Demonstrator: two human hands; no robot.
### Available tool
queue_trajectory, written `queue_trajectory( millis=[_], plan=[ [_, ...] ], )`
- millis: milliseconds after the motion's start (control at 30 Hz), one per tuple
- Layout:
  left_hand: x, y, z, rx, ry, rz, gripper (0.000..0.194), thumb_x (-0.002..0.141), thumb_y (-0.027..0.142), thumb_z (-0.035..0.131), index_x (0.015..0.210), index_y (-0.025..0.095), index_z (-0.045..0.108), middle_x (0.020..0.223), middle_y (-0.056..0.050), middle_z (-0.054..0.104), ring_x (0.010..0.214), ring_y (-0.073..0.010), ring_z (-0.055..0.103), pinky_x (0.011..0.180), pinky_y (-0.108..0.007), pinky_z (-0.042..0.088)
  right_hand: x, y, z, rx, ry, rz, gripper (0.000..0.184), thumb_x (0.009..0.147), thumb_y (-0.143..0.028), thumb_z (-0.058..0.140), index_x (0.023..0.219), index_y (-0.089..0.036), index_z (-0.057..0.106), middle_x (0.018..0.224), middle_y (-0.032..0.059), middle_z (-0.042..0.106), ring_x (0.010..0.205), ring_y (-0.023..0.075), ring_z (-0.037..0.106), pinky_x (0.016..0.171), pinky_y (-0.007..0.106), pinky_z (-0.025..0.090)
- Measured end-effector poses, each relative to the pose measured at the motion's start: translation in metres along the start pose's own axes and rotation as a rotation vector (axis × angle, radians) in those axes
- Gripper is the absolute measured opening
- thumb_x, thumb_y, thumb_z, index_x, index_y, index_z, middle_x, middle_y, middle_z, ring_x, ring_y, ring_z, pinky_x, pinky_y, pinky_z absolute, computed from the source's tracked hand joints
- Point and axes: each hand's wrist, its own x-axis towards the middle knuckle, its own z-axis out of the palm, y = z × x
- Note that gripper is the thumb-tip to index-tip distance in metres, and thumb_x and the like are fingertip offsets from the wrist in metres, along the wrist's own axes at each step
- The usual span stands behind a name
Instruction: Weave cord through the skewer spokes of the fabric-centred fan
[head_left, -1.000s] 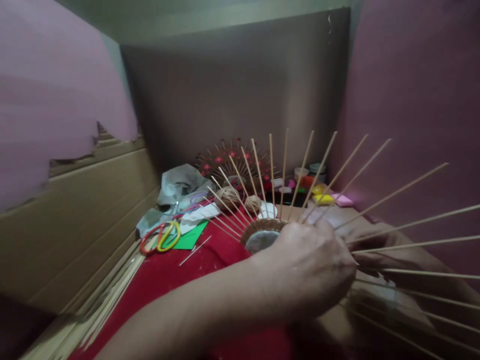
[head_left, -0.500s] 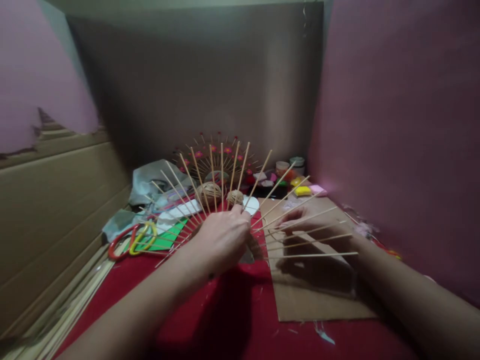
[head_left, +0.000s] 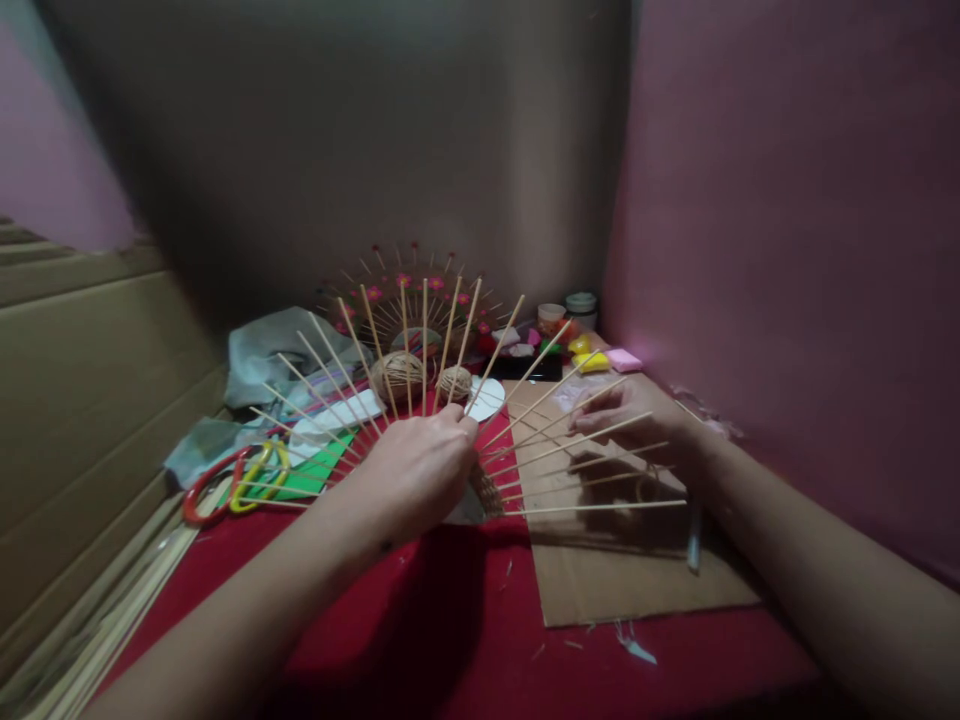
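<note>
My left hand (head_left: 420,470) is closed over the hub of a round woven base (head_left: 487,490) from which several thin wooden sticks (head_left: 577,440) fan out up and to the right. The piece stands tilted on the red cloth (head_left: 420,620). My right hand (head_left: 637,415) lies behind the right-hand sticks, above a sheet of cardboard (head_left: 645,570), with its fingers curled; what they hold is hidden by the sticks.
Red and yellow scissors (head_left: 232,480) and green paper (head_left: 319,475) lie at the left. Two balls of twine (head_left: 397,375) sit behind the sticks, before a finished stick fan with pink flowers (head_left: 409,300). Small pots and coloured bits (head_left: 577,345) crowd the back right corner. Cardboard walls enclose both sides.
The stick piece went from close and high before me down onto the cloth, farther away. My left hand stays on its hub; my right hand has drawn back behind the sticks.
</note>
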Motion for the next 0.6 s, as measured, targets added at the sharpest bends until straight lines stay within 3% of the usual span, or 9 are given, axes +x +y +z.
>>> queue_trajectory(
  millis=[167,333,600],
  plan=[
    [0.000,0.000,0.000,-0.007,-0.019,-0.026,0.018,0.084,0.019,0.038,0.074,0.016,0.053,0.073,-0.005,0.056,0.052,-0.0131,0.052,0.044,-0.026,0.026,0.002,0.003,-0.007,0.044,0.042,0.003,0.011,0.059,-0.021,0.073,0.066,-0.015,0.068,0.060,0.0009,0.060,0.051,0.0064,0.047,0.047,0.021,0.032],
    [0.001,0.001,-0.003,-0.017,-0.051,-0.039,0.016,0.082,0.017,0.040,0.074,0.015,0.054,0.073,-0.005,0.056,0.053,-0.0134,0.053,0.045,-0.025,0.028,0.004,0.008,-0.015,0.189,0.045,-0.112,0.013,0.060,-0.023,0.072,0.070,-0.018,0.066,0.062,-0.0004,0.061,0.059,0.0096,0.055,0.057,0.023,0.039],
    [0.003,0.004,-0.011,-0.015,-0.147,-0.085,0.016,0.078,0.011,0.037,0.077,0.016,0.053,0.079,-0.007,0.057,0.062,-0.0203,0.058,0.048,-0.029,0.032,-0.007,-0.009,-0.003,0.297,0.325,-0.215,0.016,0.055,-0.015,0.063,0.071,-0.019,0.064,0.061,-0.0028,0.056,0.051,0.0077,0.049,0.048,0.022,0.035]
  ],
)
